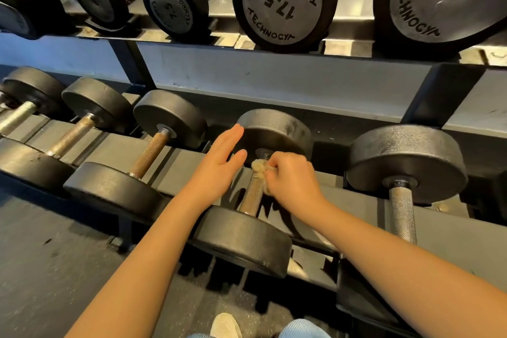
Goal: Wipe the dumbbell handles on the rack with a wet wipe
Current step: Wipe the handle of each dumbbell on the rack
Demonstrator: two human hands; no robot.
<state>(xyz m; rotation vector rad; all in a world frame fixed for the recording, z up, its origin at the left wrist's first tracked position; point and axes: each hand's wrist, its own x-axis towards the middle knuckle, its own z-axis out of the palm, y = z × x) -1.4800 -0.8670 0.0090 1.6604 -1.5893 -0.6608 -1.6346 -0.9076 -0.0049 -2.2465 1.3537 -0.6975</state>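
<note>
- Fingers of right hand pinch wet wipe onto handle.
- flat left hand just beside them, fingers together.
- mid-wipe I reckon; next drag it wristward.

Left hand flat, fingers straight; right hand curled, both forearms reaching forward.

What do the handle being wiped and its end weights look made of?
Handle under the wet wipe: knurled metal, brownish, perhaps rust-tinged; cross-hatched texture shows. End weights: likely matte black rubber coating; dull, scuffed surface.
</note>
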